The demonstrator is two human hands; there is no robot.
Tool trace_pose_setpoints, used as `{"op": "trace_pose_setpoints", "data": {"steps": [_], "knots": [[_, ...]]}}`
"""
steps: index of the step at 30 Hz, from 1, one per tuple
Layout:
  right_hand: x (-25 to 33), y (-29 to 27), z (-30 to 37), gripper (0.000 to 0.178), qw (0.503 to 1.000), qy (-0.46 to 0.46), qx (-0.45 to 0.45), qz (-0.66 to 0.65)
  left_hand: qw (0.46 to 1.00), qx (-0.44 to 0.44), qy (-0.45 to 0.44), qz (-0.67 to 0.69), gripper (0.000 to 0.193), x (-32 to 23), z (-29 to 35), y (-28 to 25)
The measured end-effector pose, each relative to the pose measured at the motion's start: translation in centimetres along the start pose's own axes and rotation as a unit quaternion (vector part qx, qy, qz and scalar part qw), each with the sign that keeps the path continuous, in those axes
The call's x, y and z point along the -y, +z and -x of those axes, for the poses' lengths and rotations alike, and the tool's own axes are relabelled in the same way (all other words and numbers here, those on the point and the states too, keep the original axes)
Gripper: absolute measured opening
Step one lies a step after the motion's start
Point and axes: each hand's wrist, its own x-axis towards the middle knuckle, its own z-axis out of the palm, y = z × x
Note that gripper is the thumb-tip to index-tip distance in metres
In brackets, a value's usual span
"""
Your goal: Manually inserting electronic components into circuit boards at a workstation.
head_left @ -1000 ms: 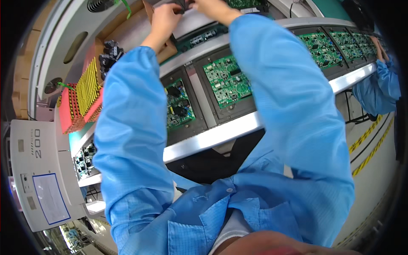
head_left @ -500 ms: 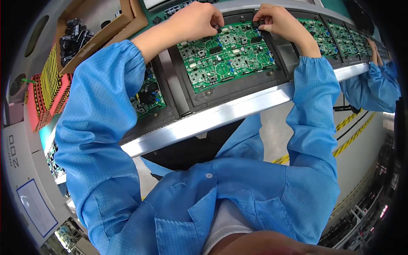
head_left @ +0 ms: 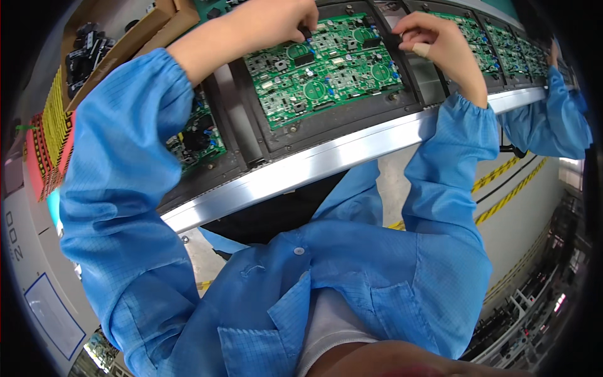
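My left hand (head_left: 279, 19) has thumb and fingertips pinched on a small black part (head_left: 306, 32), over the far edge of the green board (head_left: 326, 72). My right hand (head_left: 440, 39) pinches a dark piece (head_left: 396, 39) just right of the board, at its far end. The board lies in a black frame (head_left: 342, 117), between my forearms. A box (head_left: 129, 47) stands far left.

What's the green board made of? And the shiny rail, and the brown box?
The green board looks like stiff plastic or fibreglass: flat, coloured green, dotted with tiny parts; I can't tell which. The rail seems to be smooth, bare metal, maybe aluminium: it's silvery with bright reflections. The box is probably cardboard: brown, dull, thin-walled.
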Motion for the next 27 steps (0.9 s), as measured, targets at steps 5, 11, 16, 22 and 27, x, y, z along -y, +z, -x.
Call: {"op": "trace_pose_setpoints", "data": {"steps": [5,11,16,22,27], "knots": [[0.1,1.7,0.8,0.02,0.997,-0.053,0.022,0.046,0.996,-0.026,-0.079,0.021,0.021,-2.7,0.5,-2.7],[0.1,1.8,1.0,0.019,0.994,-0.068,0.036,0.071,0.983,0.021,-0.096,0.155,0.023,-5.0,1.6,-0.5],[0.3,1.3,1.0,0.015,0.992,-0.099,0.021,0.074,0.998,-0.034,-0.041,0.023,0.026,-4.3,2.2,4.1],[0.0,1.4,1.0,0.012,0.992,-0.063,-0.074,0.08,0.996,-0.078,0.022,0.027,0.01,-4.2,2.5,4.9],[-0.4,1.8,0.6,0.01,0.994,-0.047,-0.096,0.029,0.999,0.009,-0.043,-0.024,0.011,-5.5,3.3,3.5]]}}
